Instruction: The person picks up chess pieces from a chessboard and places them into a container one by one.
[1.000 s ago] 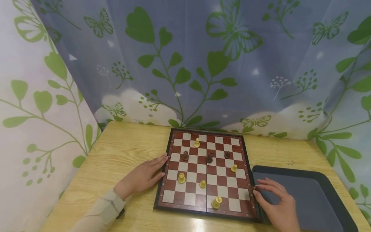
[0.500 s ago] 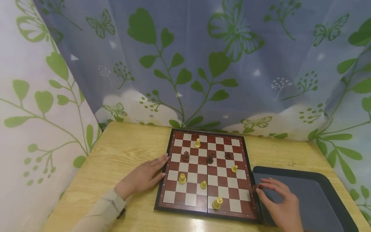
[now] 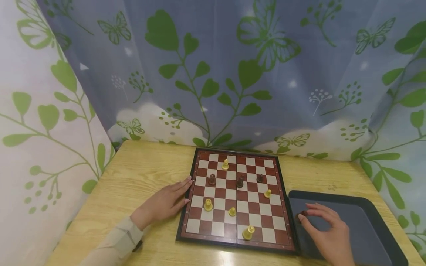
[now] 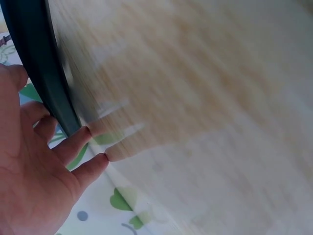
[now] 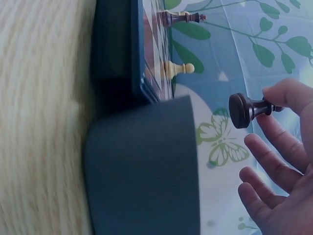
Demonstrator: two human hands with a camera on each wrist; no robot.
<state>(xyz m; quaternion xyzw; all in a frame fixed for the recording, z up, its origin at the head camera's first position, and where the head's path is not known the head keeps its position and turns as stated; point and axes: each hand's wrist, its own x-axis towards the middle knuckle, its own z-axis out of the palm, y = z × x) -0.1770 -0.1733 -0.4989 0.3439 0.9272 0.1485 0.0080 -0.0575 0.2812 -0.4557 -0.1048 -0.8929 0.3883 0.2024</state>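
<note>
Right hand (image 3: pixel 329 232) has moved from the chessboard (image 3: pixel 244 197) to above the left side of the tray (image 3: pixel 362 221), pinching a dark chess piece (image 5: pixel 240 110); left hand (image 3: pixel 163 201), fingers extended, touches the chessboard's left edge.

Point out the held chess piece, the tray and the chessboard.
Held chess piece (image 5: pixel 254 107): right wrist view, on its stem.
Tray (image 3: pixel 364 229): head view, on its floor.
Chessboard (image 3: pixel 243 206): head view, on a bare square.

chessboard (image 3: pixel 217 229) on table (image 3: pixel 149 162) | eight chess pieces (image 3: pixel 239 182) on chessboard | tray (image 3: pixel 361 221) right of chessboard | curtain (image 3: pixel 216 48) behind table
</note>
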